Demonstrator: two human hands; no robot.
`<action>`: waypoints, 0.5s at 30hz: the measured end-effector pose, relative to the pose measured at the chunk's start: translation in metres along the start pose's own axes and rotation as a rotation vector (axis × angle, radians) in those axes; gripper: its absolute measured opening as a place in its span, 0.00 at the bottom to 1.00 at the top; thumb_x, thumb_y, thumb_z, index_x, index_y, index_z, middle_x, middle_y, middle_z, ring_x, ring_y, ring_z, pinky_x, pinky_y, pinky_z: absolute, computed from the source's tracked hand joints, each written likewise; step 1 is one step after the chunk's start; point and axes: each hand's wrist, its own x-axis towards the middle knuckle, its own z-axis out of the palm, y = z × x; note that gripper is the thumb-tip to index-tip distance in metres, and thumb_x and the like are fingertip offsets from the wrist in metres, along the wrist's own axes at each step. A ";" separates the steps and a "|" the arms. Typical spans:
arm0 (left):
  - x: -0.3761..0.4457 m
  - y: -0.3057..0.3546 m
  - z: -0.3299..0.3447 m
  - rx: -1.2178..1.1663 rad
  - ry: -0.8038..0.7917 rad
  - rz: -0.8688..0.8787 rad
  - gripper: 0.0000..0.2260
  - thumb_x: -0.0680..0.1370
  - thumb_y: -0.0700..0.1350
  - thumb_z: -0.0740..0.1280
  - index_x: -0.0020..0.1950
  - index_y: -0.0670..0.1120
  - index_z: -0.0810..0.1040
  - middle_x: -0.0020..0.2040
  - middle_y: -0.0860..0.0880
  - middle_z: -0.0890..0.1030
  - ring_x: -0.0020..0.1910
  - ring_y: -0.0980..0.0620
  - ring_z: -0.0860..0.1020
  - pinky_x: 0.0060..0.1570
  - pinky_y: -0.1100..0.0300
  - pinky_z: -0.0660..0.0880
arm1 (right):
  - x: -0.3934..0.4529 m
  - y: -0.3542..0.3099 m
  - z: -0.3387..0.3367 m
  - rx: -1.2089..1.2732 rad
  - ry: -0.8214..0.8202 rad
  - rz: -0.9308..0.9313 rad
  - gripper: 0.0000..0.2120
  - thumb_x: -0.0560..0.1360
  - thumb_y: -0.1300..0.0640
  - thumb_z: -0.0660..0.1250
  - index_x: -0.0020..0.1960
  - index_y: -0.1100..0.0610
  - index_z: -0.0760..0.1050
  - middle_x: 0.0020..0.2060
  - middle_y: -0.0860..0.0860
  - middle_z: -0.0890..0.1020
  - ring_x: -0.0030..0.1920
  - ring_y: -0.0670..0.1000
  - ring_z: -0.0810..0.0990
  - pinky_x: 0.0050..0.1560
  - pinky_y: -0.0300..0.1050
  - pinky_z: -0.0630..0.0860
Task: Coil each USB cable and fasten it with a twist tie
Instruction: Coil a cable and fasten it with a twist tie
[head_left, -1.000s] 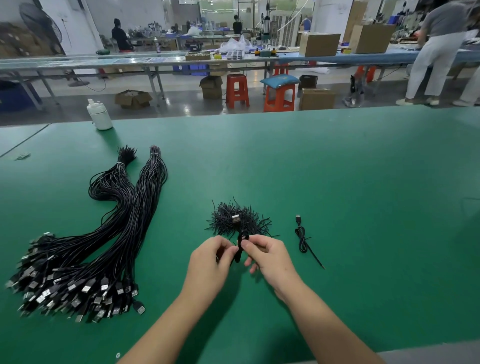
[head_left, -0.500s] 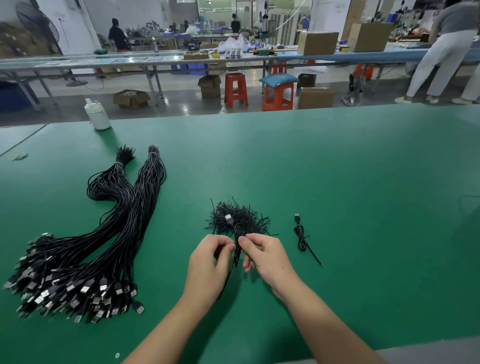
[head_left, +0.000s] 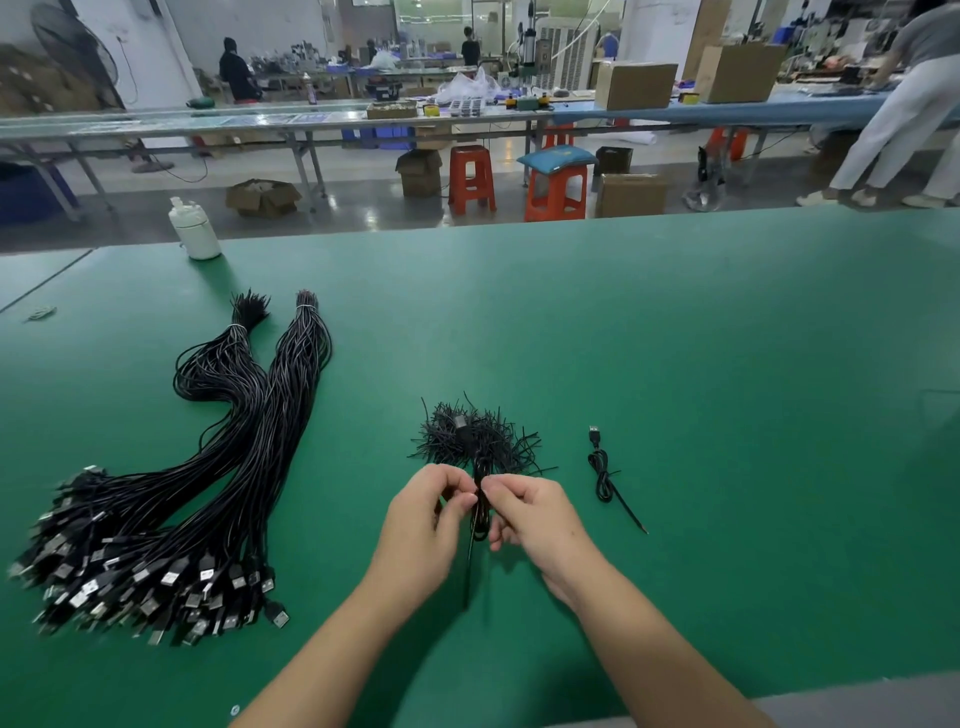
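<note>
Your left hand and right hand have closed together, both pinching the coiled USB cable, so the twist tie looks nearly fastened.

The coiled cable has dropped lower between both hands, its connector now over the tie pile.

The coiled cable shows only in the gap between the left hand and the right hand; curled fingers hide how it is gripped, and no tie can be made out on it. Its plug blurs into the pile of ties behind. The plugs of the cable bundle smear at the left, and both forearms run off the bottom edge
</note>
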 end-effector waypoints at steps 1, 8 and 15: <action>0.000 0.000 -0.002 0.068 -0.001 0.095 0.10 0.77 0.34 0.68 0.43 0.48 0.75 0.41 0.54 0.77 0.43 0.59 0.74 0.46 0.69 0.69 | 0.001 0.000 -0.001 0.056 -0.039 0.045 0.08 0.81 0.58 0.65 0.48 0.59 0.82 0.29 0.54 0.78 0.25 0.46 0.73 0.29 0.39 0.72; 0.004 -0.016 0.002 0.357 0.054 0.496 0.05 0.80 0.42 0.64 0.47 0.45 0.79 0.44 0.52 0.77 0.44 0.50 0.73 0.46 0.56 0.70 | 0.007 0.006 -0.011 0.175 -0.125 0.162 0.10 0.80 0.56 0.66 0.47 0.62 0.81 0.33 0.55 0.82 0.26 0.47 0.72 0.27 0.39 0.71; -0.016 -0.082 0.028 0.648 0.004 0.250 0.11 0.77 0.46 0.70 0.58 0.45 0.80 0.51 0.50 0.79 0.50 0.47 0.77 0.49 0.54 0.74 | 0.031 0.011 -0.055 -0.502 0.268 0.011 0.06 0.79 0.52 0.68 0.49 0.54 0.80 0.33 0.49 0.84 0.28 0.43 0.82 0.31 0.33 0.77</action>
